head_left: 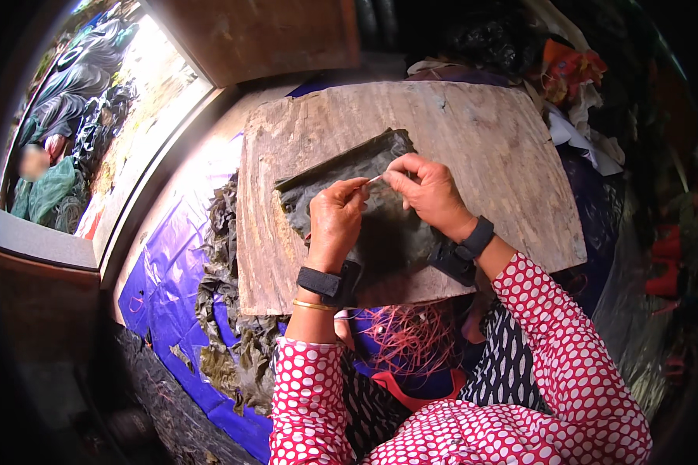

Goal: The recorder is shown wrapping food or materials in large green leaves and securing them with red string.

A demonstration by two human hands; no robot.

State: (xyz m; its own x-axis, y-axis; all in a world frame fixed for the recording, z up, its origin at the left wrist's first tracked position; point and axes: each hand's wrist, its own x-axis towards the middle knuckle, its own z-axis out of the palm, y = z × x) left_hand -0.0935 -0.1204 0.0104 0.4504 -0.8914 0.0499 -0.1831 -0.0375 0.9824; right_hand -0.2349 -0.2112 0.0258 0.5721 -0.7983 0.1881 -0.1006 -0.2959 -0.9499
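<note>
My left hand (336, 222) and my right hand (436, 195) meet over a wooden board (512, 147). Thumb and finger of each are closed in a pinch. Between the fingertips runs a short, thin, pale strip (375, 179); the fingers cover its ends. Below them a dark green-brown sheet (388, 221), leathery like kelp, lies on the board, its far edge folded or rolled over. Shadow hides part of the sheet's near side.
Blue-purple plastic sheeting (159, 279) spreads under the board. Crumpled dark leafy pieces (244, 349) lie along its left. A tangle of red strings (415, 337) sits by my legs. Bags and cloth (570, 74) are heaped at the far right. A doorway opens at the left.
</note>
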